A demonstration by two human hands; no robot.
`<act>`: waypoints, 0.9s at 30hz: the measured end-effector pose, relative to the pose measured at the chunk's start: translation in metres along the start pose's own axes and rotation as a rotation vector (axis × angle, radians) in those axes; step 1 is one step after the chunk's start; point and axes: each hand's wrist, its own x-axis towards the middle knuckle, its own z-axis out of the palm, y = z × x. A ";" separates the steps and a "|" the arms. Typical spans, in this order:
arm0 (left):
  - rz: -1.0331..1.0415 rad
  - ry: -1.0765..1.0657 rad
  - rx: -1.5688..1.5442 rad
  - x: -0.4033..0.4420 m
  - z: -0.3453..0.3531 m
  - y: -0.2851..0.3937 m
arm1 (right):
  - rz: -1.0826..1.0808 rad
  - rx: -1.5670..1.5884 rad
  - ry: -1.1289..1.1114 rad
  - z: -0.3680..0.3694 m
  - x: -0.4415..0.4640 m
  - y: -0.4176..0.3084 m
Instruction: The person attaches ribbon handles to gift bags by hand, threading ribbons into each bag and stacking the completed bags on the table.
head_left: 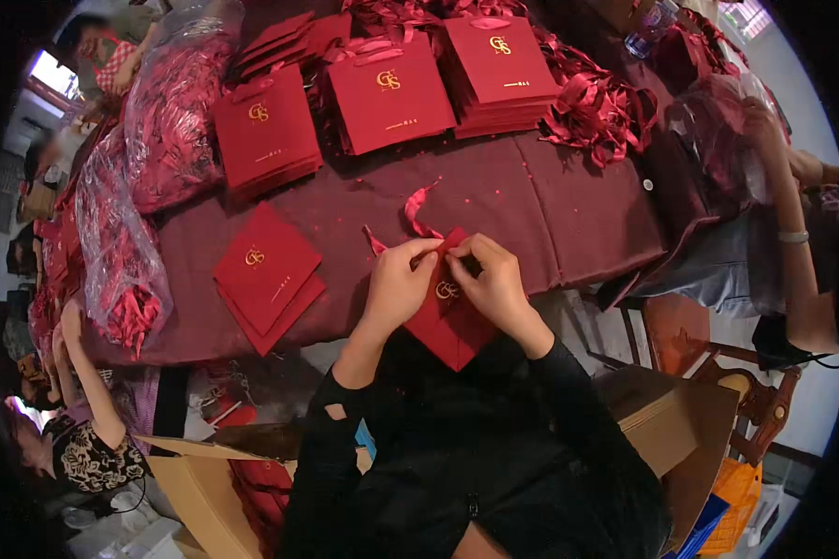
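A red bag with a gold logo (455, 328) lies turned cornerwise at the table's front edge, between my hands. My left hand (402, 284) pinches at its upper corner, fingers closed. On the other side of that corner my right hand (490, 279) is also closed, thumb and fingertips together. A red ribbon (419, 211) runs from the corner up onto the cloth. What exactly the fingertips grip is too small to tell. Left of my hands, a couple of flat red bags (268, 270) overlap on the cloth.
Stacks of red bags (391, 98) and a heap of ribbons (598, 116) stand at the table's back. Plastic sacks (179, 121) lie left. Cardboard boxes (200, 498) flank me below. Other people are at the left and right, one with an arm (790, 200) over the right side.
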 end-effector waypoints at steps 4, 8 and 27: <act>-0.256 -0.280 -0.148 0.010 -0.026 0.013 | -0.093 -0.047 0.022 0.006 -0.002 0.002; -0.225 -0.447 -0.027 0.027 -0.034 0.014 | -0.148 -0.029 0.000 0.002 -0.002 0.003; 0.458 -0.281 0.581 0.035 -0.041 0.019 | -0.168 -0.065 -0.026 0.007 -0.006 0.014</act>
